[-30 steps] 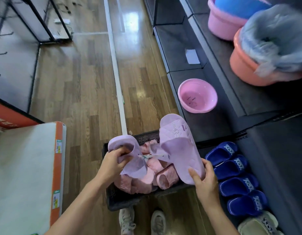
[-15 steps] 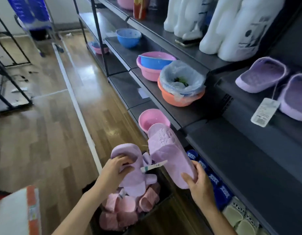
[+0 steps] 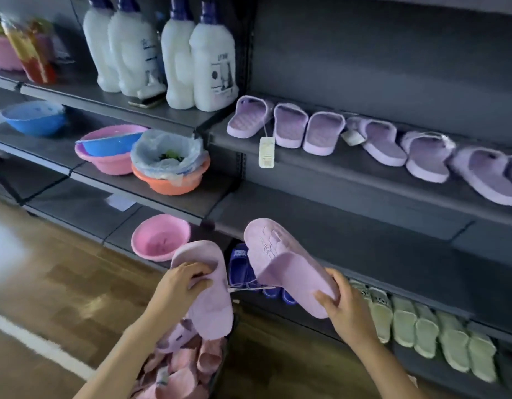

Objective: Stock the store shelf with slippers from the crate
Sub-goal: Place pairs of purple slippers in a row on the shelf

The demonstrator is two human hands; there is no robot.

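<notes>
I see my left hand (image 3: 178,286) curled over the strap of one lilac slipper (image 3: 210,309) and my right hand (image 3: 348,311) gripping the near end of a second lilac slipper (image 3: 283,266), a thin string (image 3: 249,287) tying the pair together. Under them the crate (image 3: 222,362) holds pink slippers (image 3: 185,370); ahead, the shelf (image 3: 349,175) carries a row of lilac slippers (image 3: 321,133)

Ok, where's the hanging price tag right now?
In the head view, the price tag hangs over the shelf edge below the leftmost lilac slipper, just right of the orange basin.
</notes>
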